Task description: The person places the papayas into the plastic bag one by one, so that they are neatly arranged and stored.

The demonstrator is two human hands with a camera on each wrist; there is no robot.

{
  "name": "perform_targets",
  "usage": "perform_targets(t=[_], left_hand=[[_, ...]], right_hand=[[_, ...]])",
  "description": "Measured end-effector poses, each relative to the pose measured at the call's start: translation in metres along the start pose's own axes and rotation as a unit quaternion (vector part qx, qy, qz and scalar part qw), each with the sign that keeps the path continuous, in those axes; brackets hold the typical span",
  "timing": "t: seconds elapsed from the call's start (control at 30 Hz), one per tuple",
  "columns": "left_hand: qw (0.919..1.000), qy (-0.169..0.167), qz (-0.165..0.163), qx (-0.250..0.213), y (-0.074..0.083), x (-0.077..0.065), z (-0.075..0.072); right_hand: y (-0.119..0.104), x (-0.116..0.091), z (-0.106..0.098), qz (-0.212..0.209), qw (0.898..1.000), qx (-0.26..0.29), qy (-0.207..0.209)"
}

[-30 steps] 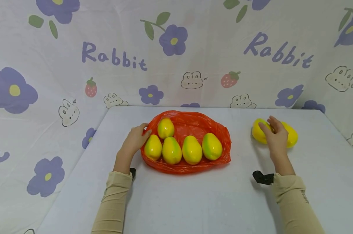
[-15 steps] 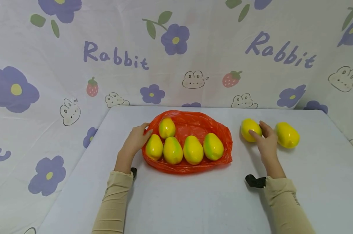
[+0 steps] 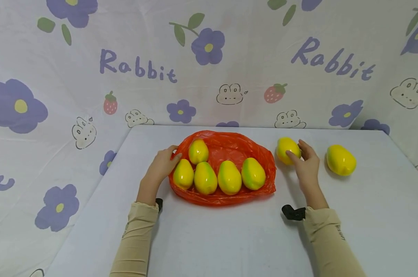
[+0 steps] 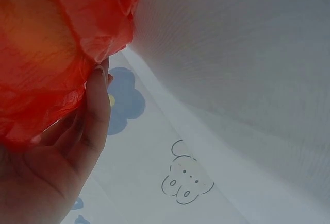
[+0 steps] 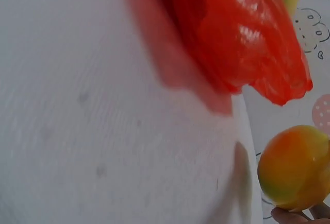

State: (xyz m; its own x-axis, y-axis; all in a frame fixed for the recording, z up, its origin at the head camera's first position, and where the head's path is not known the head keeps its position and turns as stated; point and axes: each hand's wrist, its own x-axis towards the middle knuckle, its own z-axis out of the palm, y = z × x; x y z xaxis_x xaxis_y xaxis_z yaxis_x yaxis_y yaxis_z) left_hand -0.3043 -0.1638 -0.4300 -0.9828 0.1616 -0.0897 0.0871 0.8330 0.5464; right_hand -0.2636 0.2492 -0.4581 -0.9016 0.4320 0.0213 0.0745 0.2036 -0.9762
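A red plastic bag (image 3: 226,148) lies spread wide on the table, with several glossy yellow mangoes (image 3: 229,177) streaked with green inside it. At the bag's left rim, my left hand (image 3: 160,165) pinches the plastic, thumb inside and fingers outside; the left wrist view shows those fingers (image 4: 95,105) behind the red film. Right of the bag, my right hand (image 3: 307,165) holds another mango (image 3: 287,150) between thumb and fingers. In the right wrist view this mango (image 5: 294,167) appears at the lower right, apart from the bag (image 5: 242,33), with only fingertips showing under it.
One more mango (image 3: 341,160) lies on the white table (image 3: 229,238) to the right of my right hand. Behind the table hangs a white cloth (image 3: 250,50) printed with flowers and rabbits. A black wrist-camera mount (image 3: 293,212) sticks out from the right sleeve.
My right hand has taken hold of one mango of the pair on the right and carried it left toward the bag. My left hand stays at the bag's rim.
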Motion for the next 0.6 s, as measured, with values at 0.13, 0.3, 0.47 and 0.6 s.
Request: perform_targets(t=[0.13, 0.3, 0.47, 0.6], left_hand=[[1.0, 0.0, -0.001, -0.001, 0.0, 0.0, 0.0], [1.0, 0.001, -0.002, 0.0, 0.0, 0.0, 0.0], [1.0, 0.004, 0.001, 0.0, -0.001, 0.0, 0.001], [1.0, 0.005, 0.003, -0.001, 0.0, 0.001, 0.0]], right_hand=[[-0.007, -0.003, 0.007, -0.01, 1.0, 0.014, 0.0], [-0.016, -0.005, 0.016, -0.02, 1.0, 0.016, 0.002], [-0.026, -0.007, 0.024, -0.03, 0.999, 0.017, 0.0], [-0.032, -0.009, 0.033, -0.039, 0.999, 0.014, -0.006]])
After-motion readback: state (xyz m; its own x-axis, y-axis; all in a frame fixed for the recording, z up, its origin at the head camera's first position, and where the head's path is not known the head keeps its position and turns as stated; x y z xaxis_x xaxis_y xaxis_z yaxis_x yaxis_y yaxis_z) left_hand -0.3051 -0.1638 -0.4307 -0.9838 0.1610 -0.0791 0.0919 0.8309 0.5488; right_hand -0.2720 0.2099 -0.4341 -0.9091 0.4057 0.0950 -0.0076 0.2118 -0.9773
